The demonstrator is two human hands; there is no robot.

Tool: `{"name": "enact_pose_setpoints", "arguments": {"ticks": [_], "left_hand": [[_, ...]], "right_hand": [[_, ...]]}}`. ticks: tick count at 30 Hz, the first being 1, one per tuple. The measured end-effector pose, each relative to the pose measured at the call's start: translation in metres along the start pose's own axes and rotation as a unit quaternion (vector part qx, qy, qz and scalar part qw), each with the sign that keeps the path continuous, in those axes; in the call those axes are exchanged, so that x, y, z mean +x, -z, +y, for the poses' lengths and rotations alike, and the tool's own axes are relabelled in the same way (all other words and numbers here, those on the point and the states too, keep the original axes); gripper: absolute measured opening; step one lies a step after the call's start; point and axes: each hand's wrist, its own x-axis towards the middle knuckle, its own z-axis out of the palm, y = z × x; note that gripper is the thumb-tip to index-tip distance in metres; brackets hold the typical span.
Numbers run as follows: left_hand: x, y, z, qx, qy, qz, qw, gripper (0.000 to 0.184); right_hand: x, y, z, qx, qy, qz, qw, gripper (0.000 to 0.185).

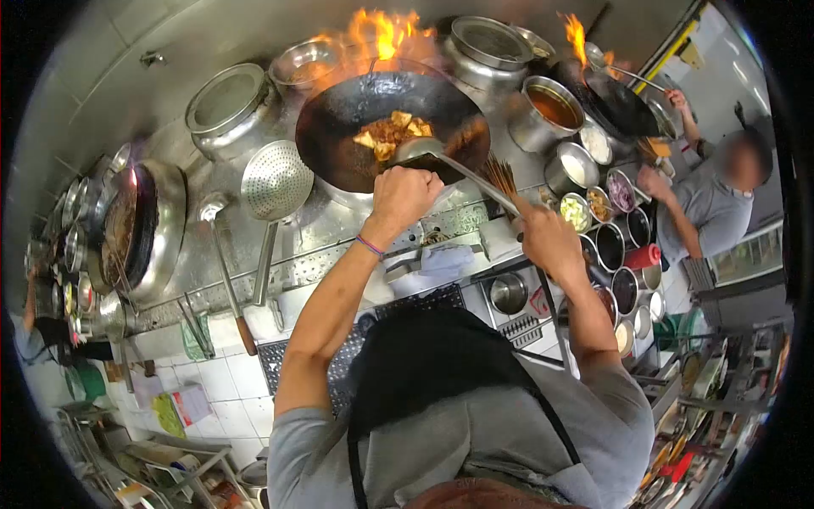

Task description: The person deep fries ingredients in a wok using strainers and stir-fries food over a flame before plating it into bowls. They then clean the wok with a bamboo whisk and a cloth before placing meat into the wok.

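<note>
"Steel counter (203, 165) all across the far side, with flames (386, 34) rising behind the big wok (318, 127). Where's the food?"

"Inside that wok, around the middle: browned chunks (386, 136) in a loose heap. The wok sits at the far centre, tilted so its inside shows."

"And the right hand (547, 237)?"

"Fingers wrapped narrowly around the handle of a ladle (420, 151). The handle slants down to the right, and the ladle's bowl is just beside the chunks."

"What about the left hand (405, 199)?"

"Closed into a fist at the wok's near rim. I can't tell what, if anything, is inside it."

"Anything near them?"

"A bundle of thin sticks (501, 176) is beside the ladle handle. Left of the wok there's a perforated strainer (277, 180), and beyond that a lidded pot (227, 100). Over on the right are a pot of reddish-brown liquid (553, 106) and small tubs of ingredients (576, 212)."

"Someone else is cooking?"

"Yes, a co-worker (712, 208) at the far right, one hand on a long handle reaching over a second wok (623, 106)."
</note>
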Motion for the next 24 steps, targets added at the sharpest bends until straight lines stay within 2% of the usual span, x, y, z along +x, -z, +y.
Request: {"name": "enact_pose_setpoints", "arguments": {"ticks": [3, 5, 8, 10, 11, 13, 15, 18, 20, 21, 23, 24], "left_hand": [[0.008, -0.001, -0.003, -0.011, -0.006, 0.052, 0.999, 0.033], [0.006, -0.014, -0.014, 0.013, 0.020, 0.054, 0.998, 0.036], [-0.018, -0.034, -0.023, 0.029, 0.015, 0.013, 0.999, 0.038], [-0.059, -0.030, -0.014, 0.055, -0.019, 0.014, 0.998, 0.037], [-0.070, -0.017, -0.003, -0.010, -0.010, -0.020, 1.000, 0.035], [-0.059, -0.019, -0.006, -0.011, -0.028, 0.027, 0.999, 0.033], [-0.022, -0.040, -0.027, -0.024, -0.003, 0.073, 0.997, 0.037], [0.015, -0.048, -0.052, -0.037, -0.002, 0.025, 0.999, 0.029], [0.007, -0.048, -0.052, -0.076, -0.055, 0.099, 0.991, 0.015], [-0.008, -0.048, -0.051, -0.095, -0.081, 0.130, 0.984, 0.017], [-0.053, -0.020, -0.033, -0.006, -0.023, 0.182, 0.983, 0.046], [-0.084, -0.026, -0.048, 0.002, 0.037, 0.170, 0.985, 0.056]], "right_hand": [[0.031, -0.001, -0.009, -0.032, 0.027, 0.010, 0.999, 0.044], [0.056, -0.002, -0.026, 0.005, -0.031, -0.031, 0.999, 0.041], [0.091, -0.063, -0.023, -0.002, -0.046, 0.051, 0.998, 0.043], [0.076, -0.059, -0.017, 0.059, -0.034, 0.096, 0.993, 0.047], [0.073, -0.058, -0.013, 0.091, -0.027, 0.118, 0.988, 0.049], [0.063, -0.057, 0.003, 0.126, -0.041, 0.134, 0.982, 0.049], [0.052, -0.056, 0.015, 0.160, -0.043, 0.145, 0.975, 0.050], [0.050, -0.089, 0.018, 0.225, -0.045, 0.200, 0.952, 0.048], [0.053, -0.125, 0.014, 0.283, -0.029, 0.238, 0.929, 0.049], [0.053, -0.150, 0.011, 0.296, -0.005, 0.244, 0.923, 0.051], [0.041, -0.170, -0.008, 0.351, -0.008, 0.175, 0.920, 0.052], [0.037, -0.177, -0.017, 0.375, -0.033, 0.157, 0.913, 0.053]]}}
